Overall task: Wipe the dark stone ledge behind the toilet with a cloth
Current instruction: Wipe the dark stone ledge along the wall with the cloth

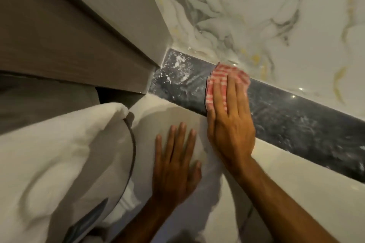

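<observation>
A dark stone ledge with white flecks runs from the centre down to the right edge, below a marble wall. My right hand lies flat on a red and white checked cloth and presses it onto the ledge near its left end. The cloth shows above and left of the fingers. My left hand rests flat, fingers spread, on the white surface just below the ledge. It holds nothing.
A grey-brown panel fills the upper left and meets the ledge's left end. A white rounded toilet part with a dark curved rim sits at lower left. White marble wall with grey and gold veins rises behind the ledge.
</observation>
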